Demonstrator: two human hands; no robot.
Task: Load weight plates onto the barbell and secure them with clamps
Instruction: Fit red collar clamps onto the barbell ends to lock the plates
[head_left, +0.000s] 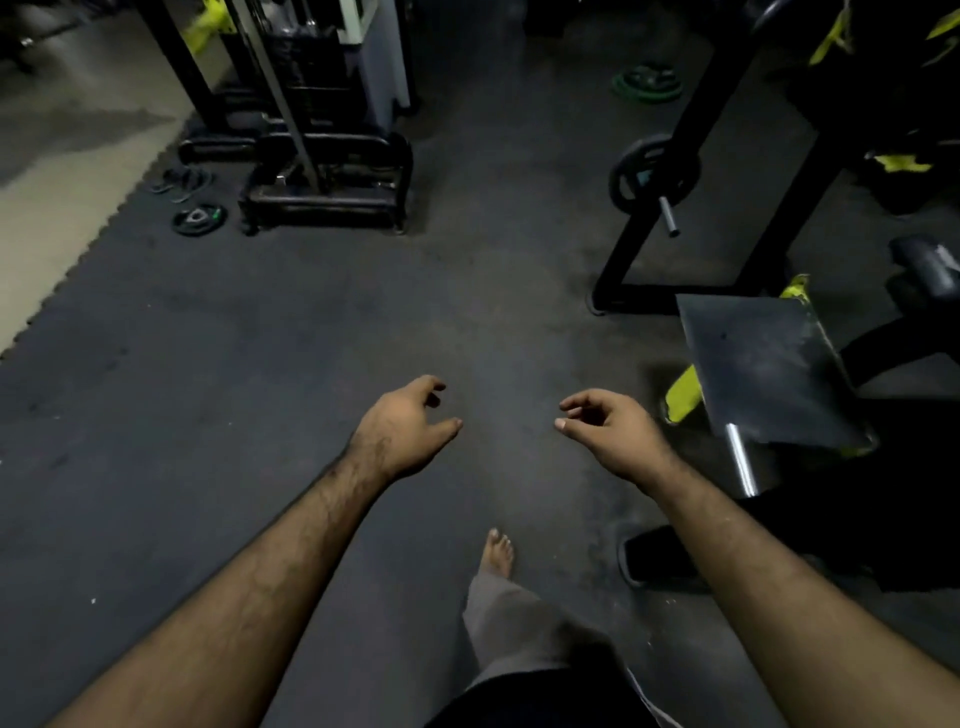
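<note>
dark rubber gym floor (260, 338) under left hand (402, 431) and right hand (613, 431), both loosely open, empty

Open floor mat (311, 322) ahead; machine base (324, 187) far left, rack (691, 208) right.

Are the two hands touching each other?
Apart. The head view shows bare floor mat between the left hand and the right hand.
</note>
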